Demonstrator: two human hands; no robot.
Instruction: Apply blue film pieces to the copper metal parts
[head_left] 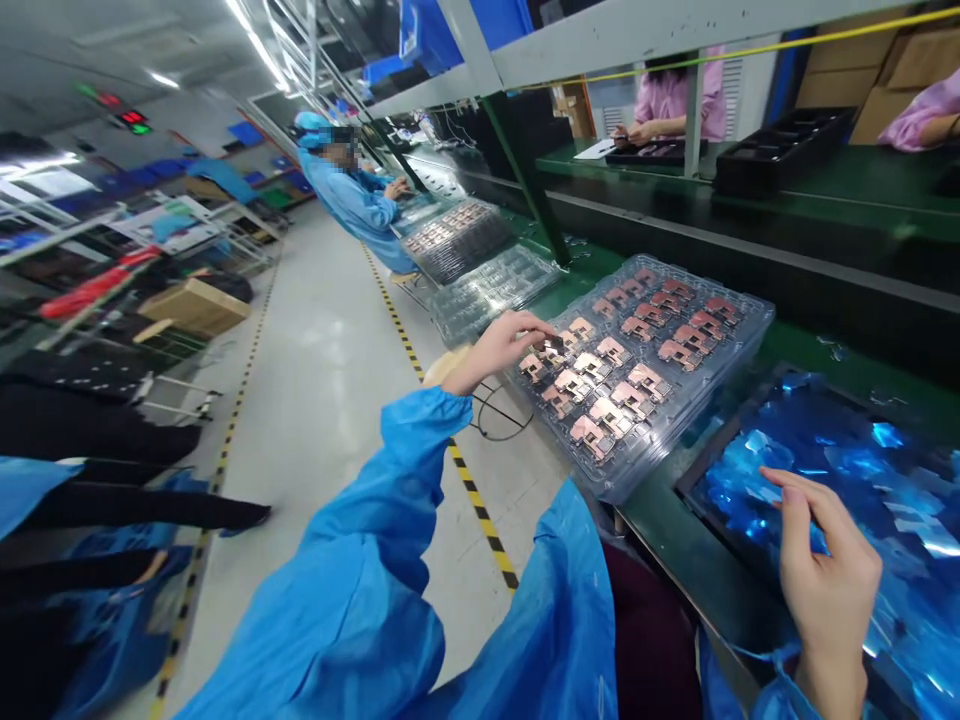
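Workbench (pixel 664 540): green surface, running away from the wearer and carrying all trays listed below. A co-worker in blue (pixel 352 200) sits farther along it, with 2 hands over the surface.

Dark tray (pixel 712 525): on the workbench at the wearer's right, filled with blue film pieces (pixel 855 460) (several reflect the light strongly).

Clear tray stack (pixel 739 350): on the workbench, just beside the dark tray. The top tray bears rows of copper-coloured parts (pixel 634 400). A clear tray (pixel 499 285) lies just beyond the stack.

Right hand (pixel 829 560): above the dark tray, palm turned inward. The index finger extends toward the blue film pieces, thumb near it; whether these 2 digits pinch a sheet cannot be determined.

Left hand (pixel 501 350): reaches over the near left edge of the clear tray stack, thumb and fingertips pinching a small dark part (pixel 553 343).

Small dark part: located at the left fingertips, above the copper-coloured parts; its finer detail is too small to read.
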